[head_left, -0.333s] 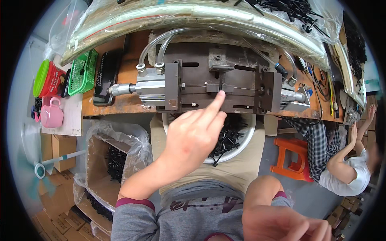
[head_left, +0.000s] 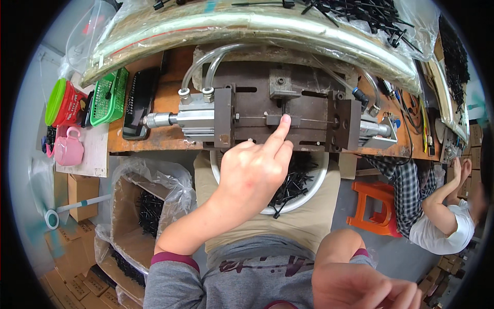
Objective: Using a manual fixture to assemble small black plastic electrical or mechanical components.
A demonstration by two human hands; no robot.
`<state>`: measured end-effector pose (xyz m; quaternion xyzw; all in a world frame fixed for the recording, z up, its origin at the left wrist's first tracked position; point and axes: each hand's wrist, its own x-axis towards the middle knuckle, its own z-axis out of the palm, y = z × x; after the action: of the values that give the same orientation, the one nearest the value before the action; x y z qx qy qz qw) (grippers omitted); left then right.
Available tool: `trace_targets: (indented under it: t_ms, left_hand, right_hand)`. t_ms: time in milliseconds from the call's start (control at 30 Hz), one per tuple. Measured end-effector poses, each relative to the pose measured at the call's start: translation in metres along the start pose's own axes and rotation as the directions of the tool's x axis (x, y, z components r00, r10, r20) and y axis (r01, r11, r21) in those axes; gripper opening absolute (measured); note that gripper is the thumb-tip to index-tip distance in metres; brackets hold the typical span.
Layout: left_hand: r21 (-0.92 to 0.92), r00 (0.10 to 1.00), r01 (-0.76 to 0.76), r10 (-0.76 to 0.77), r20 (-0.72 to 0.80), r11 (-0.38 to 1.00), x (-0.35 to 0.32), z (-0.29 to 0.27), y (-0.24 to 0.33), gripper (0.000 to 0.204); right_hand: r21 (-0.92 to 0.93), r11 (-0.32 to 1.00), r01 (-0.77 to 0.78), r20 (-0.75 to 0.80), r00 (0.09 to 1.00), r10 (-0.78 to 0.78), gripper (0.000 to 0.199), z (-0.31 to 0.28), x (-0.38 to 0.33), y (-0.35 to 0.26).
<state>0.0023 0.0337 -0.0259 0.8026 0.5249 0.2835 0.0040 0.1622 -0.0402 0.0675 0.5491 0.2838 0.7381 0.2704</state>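
Note:
My left hand reaches over my lap with its index finger stretched out and the other fingers curled. Its fingertip touches a small black part standing at the middle block of a dark metal fixture. A thin rod runs across the fixture on either side of that block. My right hand is raised near my body at the lower right, fingers curled inward. It is blurred and partly cut off, and what its fingers hold, if anything, is hidden. Under my left hand, a white round basin of black plastic pieces rests on my lap.
Air cylinders with clear hoses flank the fixture. Left on the bench are a phone, a green basket and a pink cup. A plastic-lined carton stands below. An orange stool and a co-worker are at right.
The whole view has shifted slightly, so the bench sits a little lower. My left fingertip stays at the black part. My right hand has barely moved. The co-worker's hands have shifted.

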Motion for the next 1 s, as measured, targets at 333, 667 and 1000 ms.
trace_targets:
  t_ms: [333,667,1000]
  left_hand:
    - [-0.198,1.000,0.001,-0.002,-0.003,0.980,0.032,-0.040,-0.014,0.031]
    - [0.010,0.992,0.073,-0.072,-0.102,0.997,0.173,-0.045,-0.094,0.033]
    - [-0.106,0.923,-0.171,0.122,-0.365,0.980,0.074,-0.059,-0.059,0.025]
  right_hand:
    - [0.437,-0.867,0.237,0.255,0.892,0.373,0.013,0.024,0.106,-0.147]
    - [0.770,-0.638,-0.010,-0.035,0.998,-0.058,0.039,0.027,0.205,-0.214]
    - [0.424,-0.873,0.244,-0.306,0.945,0.116,0.029,0.013,0.050,-0.138]
